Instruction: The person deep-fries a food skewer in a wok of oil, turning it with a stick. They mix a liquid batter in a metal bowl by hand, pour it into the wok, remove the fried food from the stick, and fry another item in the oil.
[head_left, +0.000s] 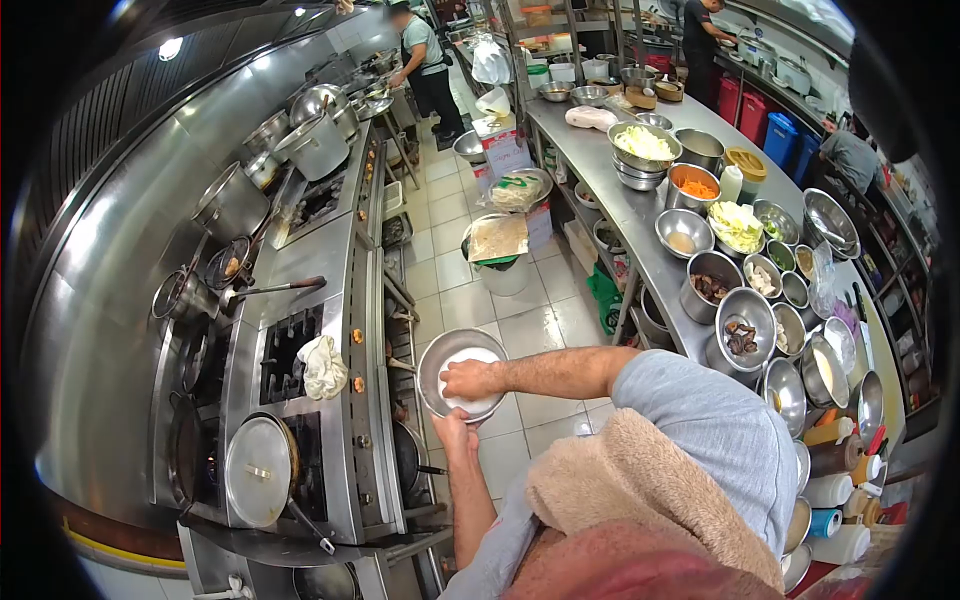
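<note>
A round metal bowl (432, 362) with a white, powdery-looking mass (484, 405) in it hangs over the tiled floor, beside the stove's front edge. My left hand (455, 430) grips the bowl's near rim from below. Inside the bowl, my right hand (474, 380) presses into the white mass with its fingers bunched. Its fingertips are partly hidden, and I cannot make out what they hold.
The stove (352, 440) on the left bears pots, a lidded pan (258, 470) and a crumpled cloth (323, 368). Bowls of cut vegetables crowd the steel counter (590, 145) on the right. A bin (505, 275) stands in the aisle; one person (425, 65) works beyond it.
</note>
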